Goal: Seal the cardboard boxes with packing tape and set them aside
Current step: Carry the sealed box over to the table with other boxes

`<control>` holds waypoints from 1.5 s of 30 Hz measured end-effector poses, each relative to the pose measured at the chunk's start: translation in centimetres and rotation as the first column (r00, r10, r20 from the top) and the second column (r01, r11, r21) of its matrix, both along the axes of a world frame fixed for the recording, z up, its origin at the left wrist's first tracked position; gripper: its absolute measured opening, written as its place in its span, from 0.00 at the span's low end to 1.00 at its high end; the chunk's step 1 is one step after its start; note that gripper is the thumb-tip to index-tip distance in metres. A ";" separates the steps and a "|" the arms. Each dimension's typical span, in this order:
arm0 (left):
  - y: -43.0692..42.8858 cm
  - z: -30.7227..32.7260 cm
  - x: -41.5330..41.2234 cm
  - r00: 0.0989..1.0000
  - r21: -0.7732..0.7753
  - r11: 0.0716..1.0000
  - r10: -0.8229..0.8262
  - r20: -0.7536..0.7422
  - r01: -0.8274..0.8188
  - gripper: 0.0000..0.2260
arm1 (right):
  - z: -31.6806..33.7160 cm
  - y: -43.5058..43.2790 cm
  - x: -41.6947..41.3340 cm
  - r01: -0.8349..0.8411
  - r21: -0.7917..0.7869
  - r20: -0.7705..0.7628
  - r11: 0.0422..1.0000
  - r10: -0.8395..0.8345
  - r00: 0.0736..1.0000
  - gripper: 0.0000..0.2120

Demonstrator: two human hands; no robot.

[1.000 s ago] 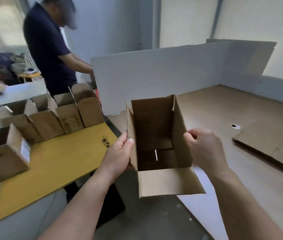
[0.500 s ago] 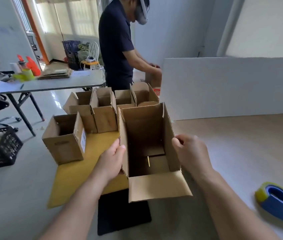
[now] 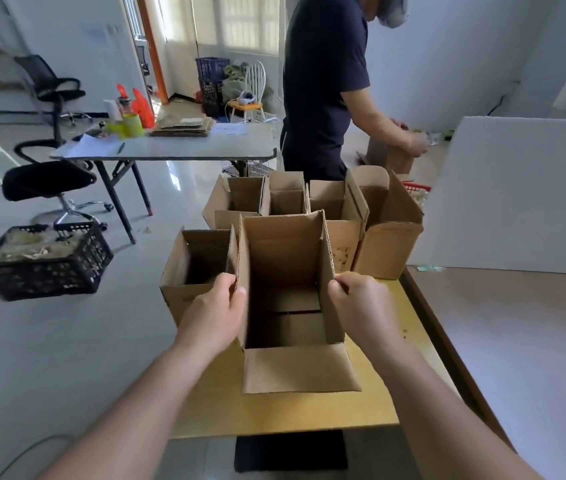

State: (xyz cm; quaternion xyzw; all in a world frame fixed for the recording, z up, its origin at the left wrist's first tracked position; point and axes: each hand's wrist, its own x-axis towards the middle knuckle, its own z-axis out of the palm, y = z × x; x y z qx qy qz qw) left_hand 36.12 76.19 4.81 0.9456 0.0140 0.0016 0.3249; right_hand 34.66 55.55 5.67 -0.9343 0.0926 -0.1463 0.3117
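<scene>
We have the open cardboard box (image 3: 285, 258) by its 2 side walls — left grip (image 3: 217, 315) pinching the left wall, right grip (image 3: 361, 306) curled over the right one — likely to keep it square while placing it. It sits over the yellow table (image 3: 274, 410), just beside the other open boxes (image 3: 191, 258), top flaps untaped.

Near box (image 3: 285, 258) before other boxes (image 3: 389, 247), perhaps on table (image 3: 274, 410)
</scene>
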 end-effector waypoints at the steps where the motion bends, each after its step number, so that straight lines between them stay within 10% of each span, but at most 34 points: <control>1: 0.2 -0.1 0.7 1.000 0.022 1.000 0.003 0.019 -0.004 0.16 | -0.1 0.2 0.9 -0.012 -0.008 0.000 1.000 0.012 1.000 0.12; 10: 0.8 -0.4 5.6 0.992 0.127 0.991 0.036 0.121 -0.052 0.18 | -1.2 1.2 6.4 -0.072 -0.006 -0.069 0.997 0.071 0.995 0.15; 16: 1.4 -1.1 7.3 0.990 -0.046 0.998 0.028 -0.136 -0.035 0.28 | -1.4 1.1 7.4 -0.152 -0.021 -0.189 0.988 0.145 0.971 0.26; 26: 1.2 -1.8 7.2 0.988 -0.053 0.999 -0.017 -0.155 0.009 0.33 | -1.1 1.0 6.6 -0.168 -0.084 -0.223 0.982 0.146 0.964 0.23; 34: -1.1 1.5 4.1 0.907 -0.046 0.999 0.039 0.420 -0.022 0.24 | -0.9 -2.3 1.3 0.006 -0.154 -0.082 0.988 -0.019 0.996 0.18; 39: -6.9 0.9 -0.2 0.842 -0.114 0.966 -0.141 0.520 0.232 0.18 | -0.8 -5.7 -4.0 0.110 -0.263 -0.009 0.959 -0.116 0.993 0.16; 45: -15.8 -3.3 -5.7 0.853 0.050 0.891 -0.448 0.267 0.452 0.17 | -2.0 -11.5 -12.1 0.227 -0.321 -0.079 0.920 -0.264 0.961 0.16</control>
